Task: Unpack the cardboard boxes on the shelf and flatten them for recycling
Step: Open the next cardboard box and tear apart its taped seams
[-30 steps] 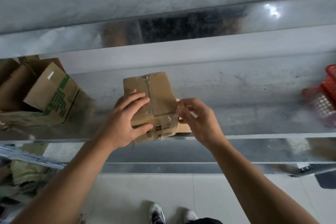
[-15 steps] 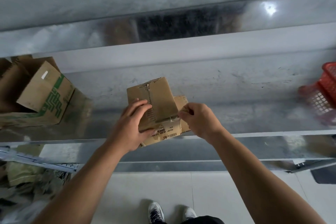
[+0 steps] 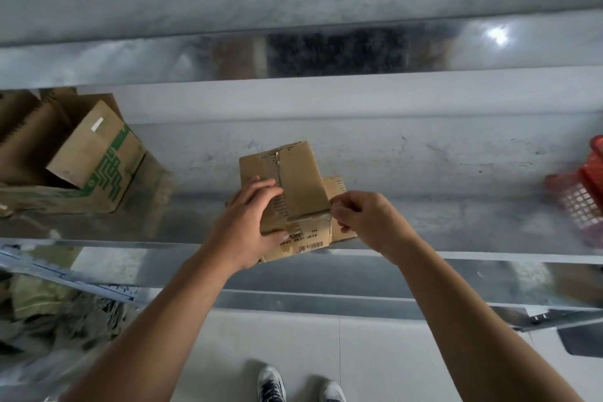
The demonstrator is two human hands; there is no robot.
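My sneakers [image 3: 270,383] stand on the pale floor, closest to me. Up from there, my left hand [image 3: 251,225] grips the small cardboard box [image 3: 300,186], with my fingers on top and my thumb on the front. My right hand [image 3: 365,222] pinches the box's right edge with curled fingers. The box sits at the front edge of the metal shelf [image 3: 440,225]. Farther back on the left is a bigger open box with green print [image 3: 94,157]. On the far right is a red basket [image 3: 584,192].

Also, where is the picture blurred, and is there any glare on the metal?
Head view: the red basket at the right edge is smeared; a bright glare spot sits on the upper metal strip; the small box is fairly sharp.
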